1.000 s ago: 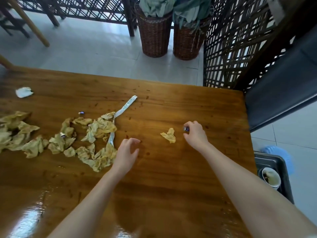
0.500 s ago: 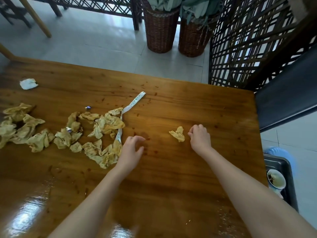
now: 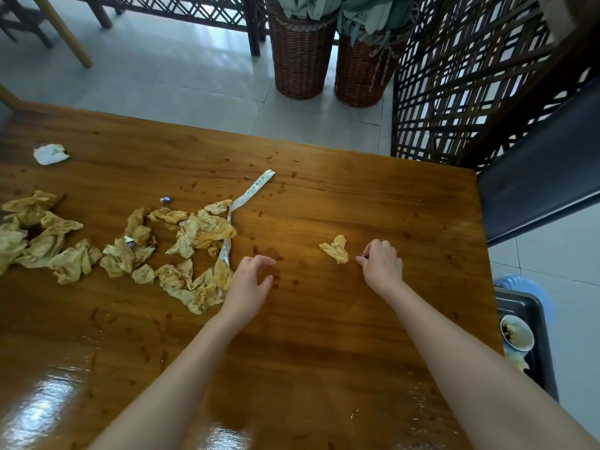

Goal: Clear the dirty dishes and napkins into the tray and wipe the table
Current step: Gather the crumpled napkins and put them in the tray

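While the left hand (image 3: pixel 248 280) sits with fingers loosely curled and holding nothing, right at the edge of the crumpled napkins (image 3: pixel 201 293), the right hand (image 3: pixel 381 266) is curled up tight, pinching a small dark scrap (image 3: pixel 362 255) at its fingertips. One stray napkin (image 3: pixel 336 249) lies just beside that hand. More napkins are strewn over the left of the wooden surface (image 3: pixel 357 336), plus a paper strip (image 3: pixel 253 190) and crumbs. The tray (image 3: pixel 535 319) sits off the right edge, lower down, with a dirty cup (image 3: pixel 517 332) in it.
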A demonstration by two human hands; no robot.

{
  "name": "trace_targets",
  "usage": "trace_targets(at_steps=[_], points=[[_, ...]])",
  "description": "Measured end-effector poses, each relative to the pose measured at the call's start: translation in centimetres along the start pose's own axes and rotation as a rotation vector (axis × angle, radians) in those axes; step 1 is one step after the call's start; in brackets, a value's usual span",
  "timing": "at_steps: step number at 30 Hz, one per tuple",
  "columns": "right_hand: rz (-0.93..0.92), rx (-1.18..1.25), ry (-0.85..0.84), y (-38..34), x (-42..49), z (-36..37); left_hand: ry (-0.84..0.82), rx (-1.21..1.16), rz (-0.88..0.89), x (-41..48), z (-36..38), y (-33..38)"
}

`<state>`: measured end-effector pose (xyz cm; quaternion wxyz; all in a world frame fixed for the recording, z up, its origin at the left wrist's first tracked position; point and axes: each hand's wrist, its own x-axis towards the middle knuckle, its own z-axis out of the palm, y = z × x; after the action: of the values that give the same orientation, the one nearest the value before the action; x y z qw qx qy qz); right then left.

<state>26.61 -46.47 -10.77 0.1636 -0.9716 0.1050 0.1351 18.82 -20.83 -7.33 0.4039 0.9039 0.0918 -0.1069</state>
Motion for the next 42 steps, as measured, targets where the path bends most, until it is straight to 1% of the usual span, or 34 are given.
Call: trace_targets(at_steps=[4, 7, 10, 12, 16, 20, 26, 31, 37, 42], points=[[-0.027, 0.008, 0.018, -0.2, -0.6, -0.1, 0.011, 0.004, 0.01, 0.1, 0.1, 0.2], [-0.107, 0.079, 0.055, -1.0, -0.9, -0.3, 0.014, 0.006, 0.011, 0.2, 0.1, 0.2], [-0.223, 0.082, 0.021, -2.7, -1.0, -0.1, 0.017, 0.001, 0.001, 0.2, 0.2, 0.1], [-0.253, 0.058, -0.005, -3.8, -1.0, 0.3, 0.016, -0.014, -0.007, 0.1, 0.2, 0.0], [-0.241, 0.061, -0.071, -4.8, -1.1, 1.2, 0.016, -0.012, -0.018, -0.2, -0.2, -0.7], [-0.276, -0.022, -0.071, -5.2, -1.2, 1.7, 0.035, -0.004, -0.026, -0.6, -0.8, -1.7], [-0.267, 0.05, -0.075, -5.1, -1.6, 2.0, 0.057, 0.002, -0.011, -1.2, -1.5, -2.2], [-0.265, 0.053, -0.102, -4.0, -2.9, 1.6, 0.088, 0.012, 0.004, -2.2, -1.6, -1.5], [-0.287, 0.071, -0.1, -1.5, -5.7, 1.0, 0.107, 0.005, -0.028, -5.4, -1.1, -0.5], [-0.33, 0.105, -0.083, -2.2, -7.7, 0.3, 0.102, -0.012, -0.072, -9.1, -1.1, -0.4]])
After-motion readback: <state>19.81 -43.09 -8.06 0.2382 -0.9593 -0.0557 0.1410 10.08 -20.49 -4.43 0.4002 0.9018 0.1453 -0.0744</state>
